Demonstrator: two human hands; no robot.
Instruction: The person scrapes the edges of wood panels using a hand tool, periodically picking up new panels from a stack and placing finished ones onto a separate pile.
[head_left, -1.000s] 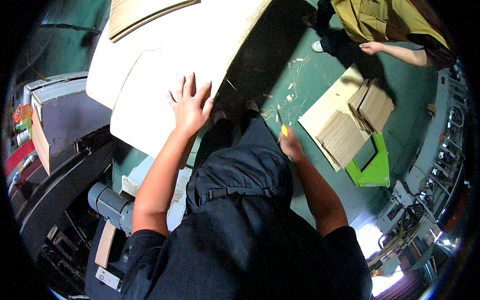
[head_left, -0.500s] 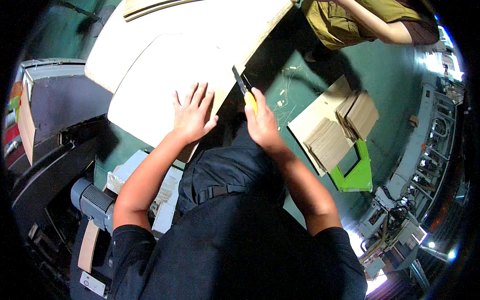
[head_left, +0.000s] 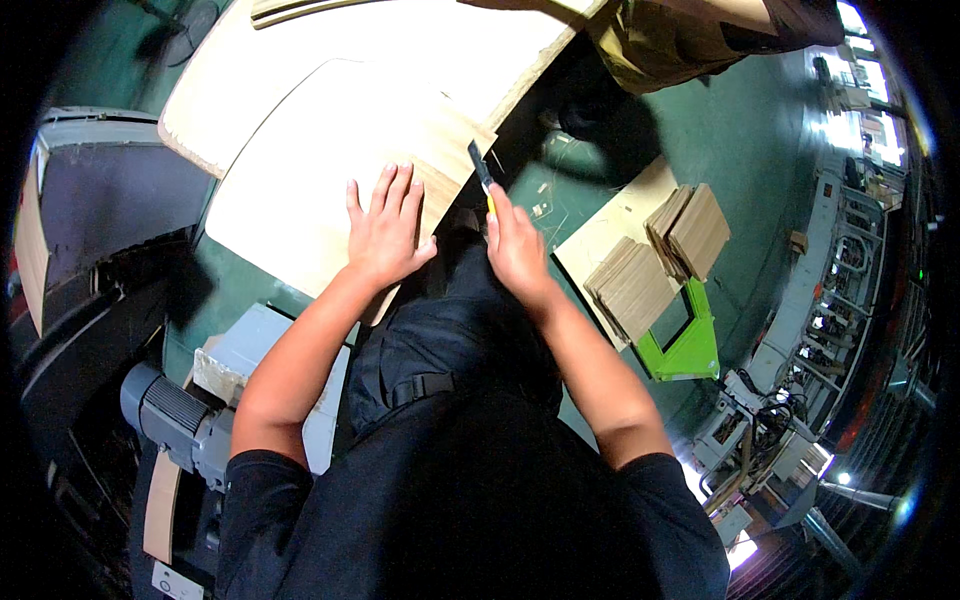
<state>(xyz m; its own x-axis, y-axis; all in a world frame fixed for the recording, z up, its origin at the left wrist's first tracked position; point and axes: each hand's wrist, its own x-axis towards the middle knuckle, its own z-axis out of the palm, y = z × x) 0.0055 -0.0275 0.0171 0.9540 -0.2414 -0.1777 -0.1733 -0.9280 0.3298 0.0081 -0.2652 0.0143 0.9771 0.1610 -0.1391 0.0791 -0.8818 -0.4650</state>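
My left hand (head_left: 385,230) lies flat with spread fingers on a pale wooden panel (head_left: 290,190), near its right edge. The panel has a rounded corner at the lower left and rests over a larger pale board (head_left: 205,120). In my right hand (head_left: 520,250) is a utility knife (head_left: 482,170) with a yellow handle, mostly covered by my fingers. Its dark blade points up and away, beside the panel's right edge. Whether the blade touches the edge I cannot tell.
Stacks of thin wooden pieces (head_left: 632,290) sit on a board at the right, by a green frame (head_left: 690,345). Another person (head_left: 670,40) stands at the far right of the table. A grey motor (head_left: 165,405) is at the lower left, and machinery (head_left: 790,320) lines the right.
My right hand has turned, so less of the knife's yellow handle shows. My left hand stays on the panel. The other person's arm has shifted left over the table.
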